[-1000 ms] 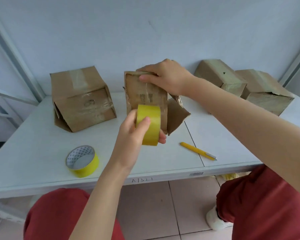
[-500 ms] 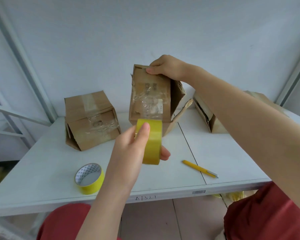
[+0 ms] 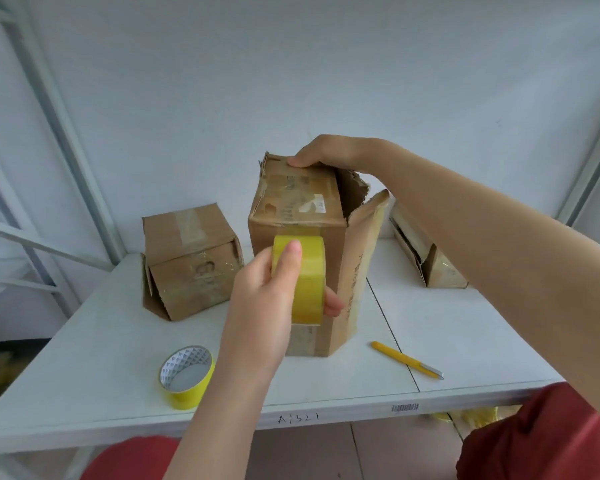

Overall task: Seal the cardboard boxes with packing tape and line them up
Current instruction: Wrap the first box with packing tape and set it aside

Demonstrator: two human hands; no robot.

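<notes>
**Tape roll held against the upright box**

The left hand (image 3: 264,299) was clamped on a yellow tape roll (image 3: 300,278), thumb over the roll's outer face and fingertips showing at its right side. The roll was pressed against the near face of the tall box (image 3: 302,209), about halfway up that face. A strip of clear tape ran down the face below the roll to the bottom edge.

The right hand (image 3: 321,154) gripped the top far edge of the same box, fingers curled over it, thumb on the top panel. The box stood upright on the white table (image 3: 465,341), near its middle, with a loose flap (image 3: 362,265) standing open along its right side.

A second box (image 3: 191,261) sat on the table to the left, apart from the first, tilted, with old tape across its top and a flap open at the lower left. A third box (image 3: 430,265) lay to the right, behind the right forearm and partly hidden by it.

A spare tape roll (image 3: 187,375) lay flat near the table's front edge, left of the left arm. A yellow knife (image 3: 407,364) lay on the table to the right of the upright box, not touching it.
</notes>
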